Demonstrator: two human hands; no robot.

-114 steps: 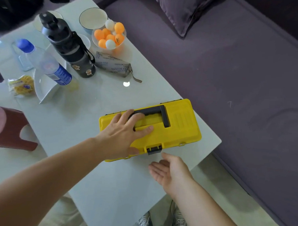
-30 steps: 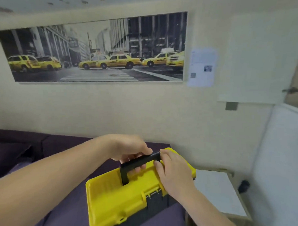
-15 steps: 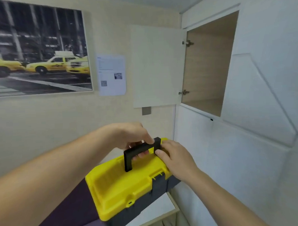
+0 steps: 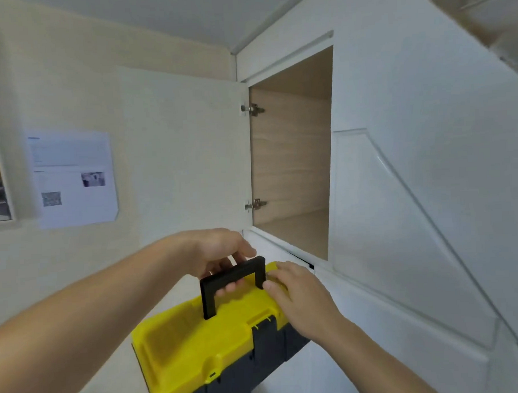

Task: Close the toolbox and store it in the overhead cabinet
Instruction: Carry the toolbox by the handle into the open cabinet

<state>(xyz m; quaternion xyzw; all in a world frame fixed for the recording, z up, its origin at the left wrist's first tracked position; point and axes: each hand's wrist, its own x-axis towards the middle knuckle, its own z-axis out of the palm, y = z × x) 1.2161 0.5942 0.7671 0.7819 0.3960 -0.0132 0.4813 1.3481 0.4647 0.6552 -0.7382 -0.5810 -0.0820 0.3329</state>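
Yellow plastic forms the shut lid of the toolbox (image 4: 199,344), over a dark grey base, with its front latch down. The left hand (image 4: 215,251) is curled around the raised black handle (image 4: 234,282), fingers wrapped under the bar and gripping it, so the box hangs from that hand in the air. The right hand (image 4: 297,295) lies flat and loose against the far end of the lid, fingers extended and touching the yellow plastic just beside the handle's upright, grasping nothing. Both bare forearms reach in from below. Above and to the right of the box, the overhead cabinet (image 4: 291,153) stands open, its white door (image 4: 187,152) swung back against the wall; the wood-lined inside shows nothing stored. The toolbox is below the cabinet's opening, near its lower edge. A printed sheet (image 4: 73,177) hangs on the wall to the left.
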